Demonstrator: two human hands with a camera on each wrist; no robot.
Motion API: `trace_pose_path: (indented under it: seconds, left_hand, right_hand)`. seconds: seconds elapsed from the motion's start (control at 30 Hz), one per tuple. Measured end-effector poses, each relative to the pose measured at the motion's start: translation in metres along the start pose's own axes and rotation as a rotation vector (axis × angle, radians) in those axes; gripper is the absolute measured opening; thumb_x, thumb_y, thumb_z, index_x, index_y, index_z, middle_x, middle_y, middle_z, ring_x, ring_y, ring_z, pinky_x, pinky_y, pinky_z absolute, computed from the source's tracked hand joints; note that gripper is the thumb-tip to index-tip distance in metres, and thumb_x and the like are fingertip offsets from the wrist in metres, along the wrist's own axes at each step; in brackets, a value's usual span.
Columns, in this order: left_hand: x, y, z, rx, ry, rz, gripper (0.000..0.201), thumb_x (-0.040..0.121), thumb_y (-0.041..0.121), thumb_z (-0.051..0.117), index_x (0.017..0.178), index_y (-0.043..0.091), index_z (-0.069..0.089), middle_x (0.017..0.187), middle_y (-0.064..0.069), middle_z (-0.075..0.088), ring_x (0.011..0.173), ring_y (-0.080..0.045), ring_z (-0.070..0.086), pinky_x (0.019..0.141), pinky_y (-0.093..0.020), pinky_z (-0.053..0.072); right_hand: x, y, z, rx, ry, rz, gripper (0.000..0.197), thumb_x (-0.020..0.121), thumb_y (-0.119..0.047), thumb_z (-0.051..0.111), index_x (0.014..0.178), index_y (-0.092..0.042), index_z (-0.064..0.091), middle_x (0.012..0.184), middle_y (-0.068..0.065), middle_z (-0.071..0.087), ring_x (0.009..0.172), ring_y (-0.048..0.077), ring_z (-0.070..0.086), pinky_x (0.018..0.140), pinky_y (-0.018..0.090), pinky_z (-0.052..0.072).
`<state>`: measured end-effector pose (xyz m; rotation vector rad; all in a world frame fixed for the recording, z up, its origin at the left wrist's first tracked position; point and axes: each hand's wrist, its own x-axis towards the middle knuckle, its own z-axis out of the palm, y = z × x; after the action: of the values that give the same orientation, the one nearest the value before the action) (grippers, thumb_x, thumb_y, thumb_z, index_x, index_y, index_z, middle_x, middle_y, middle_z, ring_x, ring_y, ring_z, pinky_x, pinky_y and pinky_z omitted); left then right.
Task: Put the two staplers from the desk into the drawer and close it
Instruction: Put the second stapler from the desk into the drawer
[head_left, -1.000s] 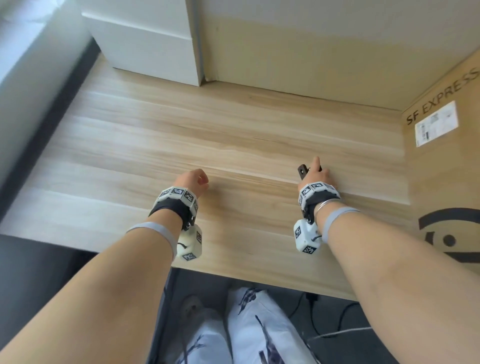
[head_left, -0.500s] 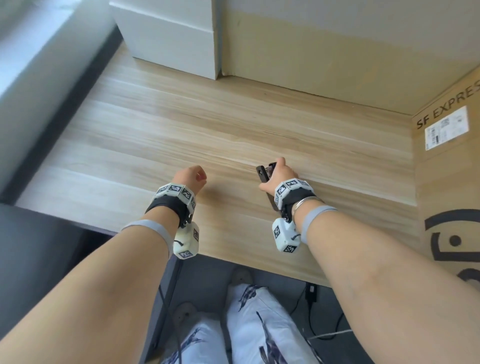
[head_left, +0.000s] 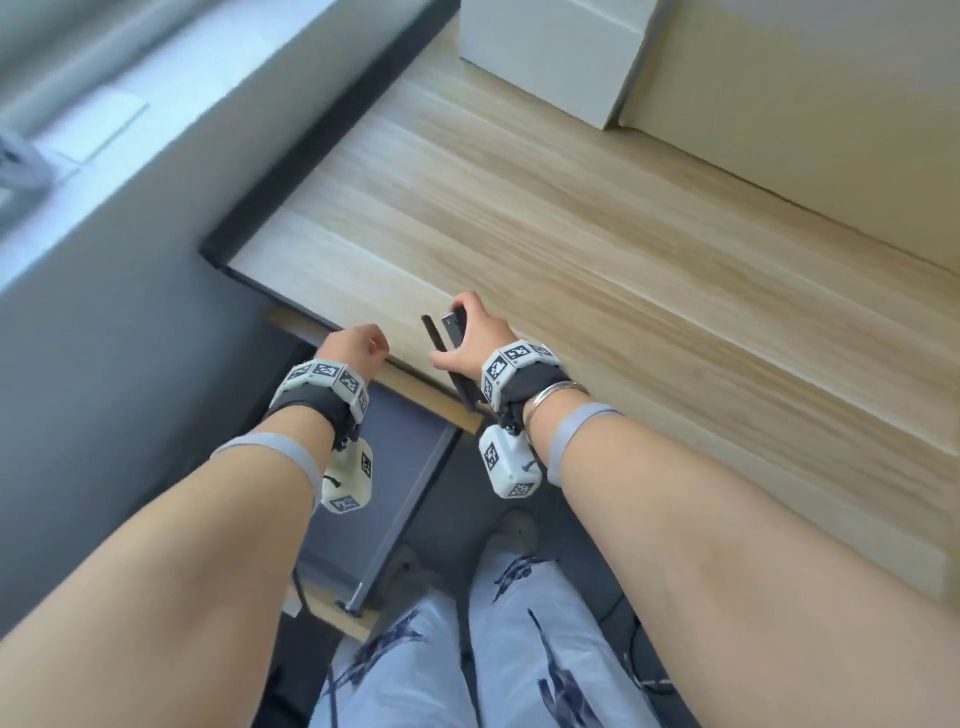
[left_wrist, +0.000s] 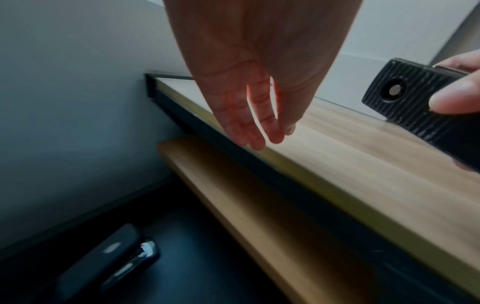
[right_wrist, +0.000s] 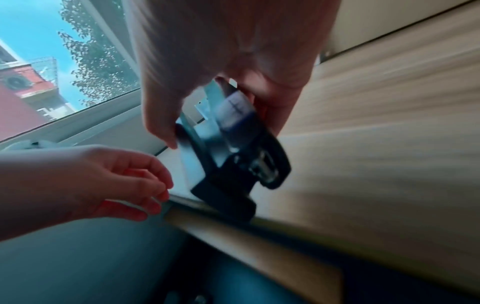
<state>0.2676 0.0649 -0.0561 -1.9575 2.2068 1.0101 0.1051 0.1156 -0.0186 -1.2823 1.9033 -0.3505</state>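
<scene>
- My right hand (head_left: 470, 340) has lifted the black stapler (head_left: 451, 328) off the counter (head_left: 597, 249) and swung it left to the front edge, fingers clamped round it.
- My left hand (head_left: 356, 349) has moved out over the open drawer (head_left: 395, 426), fingers loose, holding nothing.
- The other stapler (left_wrist: 103, 265) already lies inside, I judge; dropping this one comes next.

1. No words, brand names or numbers can be read anywhere from here.
2. The wrist bands (head_left: 326, 372) carry only black-and-white square marker patterns, not readable text.
</scene>
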Motion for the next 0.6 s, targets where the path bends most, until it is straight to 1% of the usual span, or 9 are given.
trace_pose_path:
  seconds: [0.07,0.13,0.23,0.27,0.37,0.43,0.5,0.53,0.6]
  left_hand:
    - [-0.008,-0.032,-0.003,0.000,0.006,-0.037,0.024,0.089,0.012,0.049,0.104,0.007,0.066,0.111,-0.015,0.070,0.104,-0.032,0.062,0.086,-0.033,0.048]
    - [-0.014,-0.061,-0.002,-0.002,-0.006,-0.079,0.025,0.089,0.011,0.047,0.105,0.008,0.066,0.112,-0.014,0.069,0.103,-0.033,0.063,0.087,-0.035,0.049]
    - [-0.022,-0.103,0.006,0.009,-0.044,-0.144,0.026,0.087,0.009,0.045,0.103,0.012,0.065,0.109,-0.013,0.070,0.099,-0.033,0.065,0.086,-0.036,0.051]
    - [-0.024,-0.114,0.009,0.010,-0.055,-0.154,0.025,0.087,0.009,0.046,0.102,0.012,0.065,0.108,-0.013,0.071,0.099,-0.033,0.064,0.086,-0.036,0.051]
    - [-0.029,-0.149,0.023,-0.003,-0.073,-0.181,0.022,0.086,0.010,0.048,0.099,0.012,0.066,0.107,-0.013,0.071,0.101,-0.032,0.064,0.089,-0.037,0.051]
    - [-0.029,-0.169,0.035,-0.017,-0.079,-0.199,0.021,0.087,0.010,0.049,0.098,0.011,0.067,0.106,-0.013,0.071,0.101,-0.032,0.064,0.090,-0.036,0.050]
    - [-0.027,-0.186,0.046,-0.025,-0.094,-0.222,0.021,0.087,0.010,0.048,0.098,0.011,0.067,0.105,-0.013,0.071,0.100,-0.032,0.065,0.088,-0.035,0.050]
    - [-0.025,-0.193,0.052,-0.027,-0.104,-0.231,0.022,0.086,0.009,0.048,0.098,0.012,0.067,0.105,-0.013,0.071,0.100,-0.032,0.065,0.088,-0.035,0.050]
    - [-0.021,-0.206,0.063,-0.030,-0.126,-0.246,0.022,0.086,0.008,0.048,0.097,0.013,0.066,0.105,-0.012,0.072,0.100,-0.031,0.064,0.087,-0.034,0.050]
  right_hand:
    - [-0.001,-0.016,0.030,-0.021,-0.043,-0.011,0.063,0.074,-0.029,0.075,0.126,-0.015,0.042,0.119,0.011,0.064,0.104,0.032,0.062,0.081,0.031,0.047]
    - [-0.001,-0.026,0.058,-0.059,-0.094,-0.016,0.066,0.074,-0.033,0.075,0.126,-0.014,0.040,0.116,0.013,0.064,0.100,0.033,0.063,0.076,0.031,0.045]
    - [0.000,-0.031,0.101,-0.120,-0.171,-0.015,0.069,0.071,-0.038,0.077,0.124,-0.015,0.039,0.103,0.013,0.067,0.082,0.030,0.059,0.070,0.029,0.042]
    - [0.001,-0.030,0.114,-0.136,-0.191,-0.006,0.068,0.070,-0.038,0.078,0.122,-0.017,0.039,0.099,0.011,0.066,0.079,0.029,0.058,0.069,0.028,0.041]
    - [0.006,-0.021,0.153,-0.166,-0.247,0.059,0.063,0.072,-0.034,0.076,0.120,-0.021,0.037,0.094,0.008,0.066,0.081,0.030,0.061,0.069,0.029,0.041]
    - [0.012,-0.012,0.176,-0.146,-0.262,0.124,0.056,0.080,-0.029,0.071,0.123,-0.022,0.037,0.090,0.006,0.059,0.078,0.028,0.057,0.070,0.029,0.040]
    - [0.019,-0.003,0.197,-0.119,-0.262,0.178,0.040,0.088,-0.020,0.060,0.122,-0.021,0.039,0.092,0.007,0.056,0.079,0.028,0.059,0.069,0.030,0.040]
    - [0.022,0.002,0.207,-0.109,-0.243,0.203,0.031,0.091,-0.015,0.053,0.118,-0.019,0.039,0.094,0.009,0.056,0.079,0.030,0.059,0.068,0.030,0.039]
    - [0.029,0.010,0.226,-0.076,-0.192,0.260,0.018,0.092,-0.005,0.043,0.105,-0.016,0.037,0.106,0.015,0.056,0.070,0.029,0.052,0.066,0.032,0.035]
